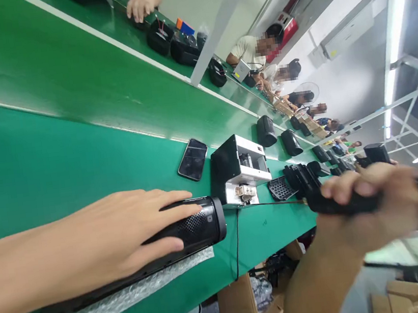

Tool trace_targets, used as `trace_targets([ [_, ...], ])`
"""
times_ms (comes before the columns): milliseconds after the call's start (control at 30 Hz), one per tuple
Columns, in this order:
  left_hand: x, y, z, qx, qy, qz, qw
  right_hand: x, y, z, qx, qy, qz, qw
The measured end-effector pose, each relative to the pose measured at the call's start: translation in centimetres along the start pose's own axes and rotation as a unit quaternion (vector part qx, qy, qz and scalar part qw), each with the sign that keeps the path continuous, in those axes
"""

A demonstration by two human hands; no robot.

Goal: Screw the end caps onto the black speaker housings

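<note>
On the green bench point(60, 166), bubble wrap point(146, 295) likely cushions the black speaker point(199, 228), the spread left hand point(135, 227) apparently steadies it, and the right hand point(376, 198) grips a screwdriver point(324, 205).

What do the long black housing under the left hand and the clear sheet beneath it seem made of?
Long black perforated housing: probably glossy plastic, from its reflections; coated metal possible. Clear crinkled sheet: likely plastic bubble wrap, from its bumpy shine.
</note>
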State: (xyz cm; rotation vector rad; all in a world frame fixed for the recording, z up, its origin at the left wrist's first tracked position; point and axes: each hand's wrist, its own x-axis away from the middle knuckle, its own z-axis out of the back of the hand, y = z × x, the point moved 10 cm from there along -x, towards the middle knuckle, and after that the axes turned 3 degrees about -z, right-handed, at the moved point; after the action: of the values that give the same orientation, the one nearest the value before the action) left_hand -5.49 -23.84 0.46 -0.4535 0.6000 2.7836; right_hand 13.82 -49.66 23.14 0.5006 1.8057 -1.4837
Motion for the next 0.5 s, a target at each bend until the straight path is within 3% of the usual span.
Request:
trace_targets([
  [100,-0.8,-0.9,-0.2,0.017,0.013,0.032,0.999,-1.0,3.6,-0.5,0.0,0.053,-0.007,0.999],
  [200,-1.0,-0.9,-0.6,0.042,0.003,0.052,0.998,-0.5,5.8,-1.0,0.002,0.058,-0.025,0.998],
  [400,-1.0,-0.5,-1.1,0.044,-0.039,0.038,0.998,1.9,8.2,-3.0,-0.001,-0.04,-0.125,0.991],
  [500,-1.4,-0.1,-1.0,0.033,-0.03,0.031,0.999,3.6,6.9,-2.5,-0.027,-0.09,-0.171,0.981],
])
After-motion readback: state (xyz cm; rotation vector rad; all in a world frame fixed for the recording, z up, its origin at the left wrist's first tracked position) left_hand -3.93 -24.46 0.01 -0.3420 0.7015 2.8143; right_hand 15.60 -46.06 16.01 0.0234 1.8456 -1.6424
